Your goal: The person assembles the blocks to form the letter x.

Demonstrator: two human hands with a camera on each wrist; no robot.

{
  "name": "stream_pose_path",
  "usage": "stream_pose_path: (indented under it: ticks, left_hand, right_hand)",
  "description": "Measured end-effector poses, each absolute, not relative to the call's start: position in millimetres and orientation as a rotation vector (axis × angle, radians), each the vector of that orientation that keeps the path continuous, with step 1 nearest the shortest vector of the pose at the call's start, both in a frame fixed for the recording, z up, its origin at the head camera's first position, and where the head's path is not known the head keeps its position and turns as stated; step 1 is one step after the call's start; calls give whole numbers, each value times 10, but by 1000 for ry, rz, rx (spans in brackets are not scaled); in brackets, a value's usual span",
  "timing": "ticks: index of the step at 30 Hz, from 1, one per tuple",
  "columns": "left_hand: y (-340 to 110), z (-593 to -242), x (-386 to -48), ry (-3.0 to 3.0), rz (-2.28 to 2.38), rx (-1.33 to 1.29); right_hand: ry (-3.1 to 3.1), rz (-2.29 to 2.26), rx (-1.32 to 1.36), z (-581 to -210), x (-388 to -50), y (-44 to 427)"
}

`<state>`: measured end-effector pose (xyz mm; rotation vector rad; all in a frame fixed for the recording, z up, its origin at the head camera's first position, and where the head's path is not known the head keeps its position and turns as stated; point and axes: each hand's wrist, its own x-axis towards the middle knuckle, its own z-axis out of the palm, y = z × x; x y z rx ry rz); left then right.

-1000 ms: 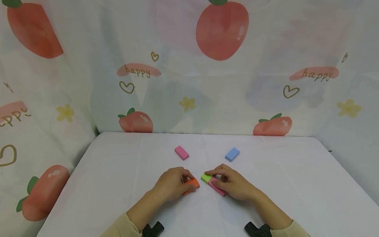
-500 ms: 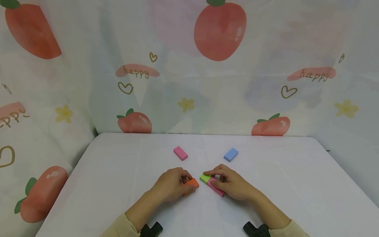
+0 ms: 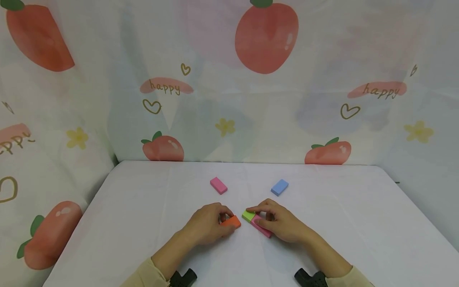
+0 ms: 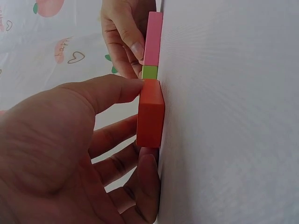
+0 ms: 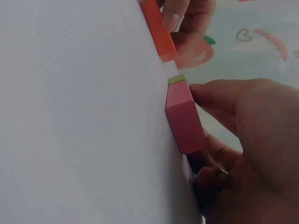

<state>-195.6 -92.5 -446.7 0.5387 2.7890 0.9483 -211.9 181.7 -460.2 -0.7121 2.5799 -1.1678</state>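
On the white table, my left hand point(image 3: 206, 224) pinches an orange block point(image 3: 233, 221) between thumb and fingers. To its right, my right hand point(image 3: 285, 223) grips a pink block point(image 3: 261, 226) by its sides, with a green block point(image 3: 248, 216) touching the pink one's far-left end. A fingertip of the right hand rests at the green block. In the left wrist view the orange block point(image 4: 151, 114) lies flat under my thumb; in the right wrist view a gap separates the orange block point(image 5: 160, 32) from the green block point(image 5: 178, 79).
Farther back on the table point(image 3: 143, 191) lie another pink block point(image 3: 218, 185), behind the left hand, and a blue block point(image 3: 279, 187), behind the right hand. A printed cloth wall point(image 3: 208, 79) rises along the table's back edge.
The whole head view has shifted slightly since a second ago. Both hands keep their holds, and the blocks show no clear movement on the table.
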Motion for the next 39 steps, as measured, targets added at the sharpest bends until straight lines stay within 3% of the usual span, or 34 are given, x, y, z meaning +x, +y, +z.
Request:
stream_pose_path:
  ticks: [39]
  left_hand:
    - [-915, -4504, -1975, 2776, 968, 500]
  right_hand:
    - [2589, -1150, -711, -4593, -2116, 1806]
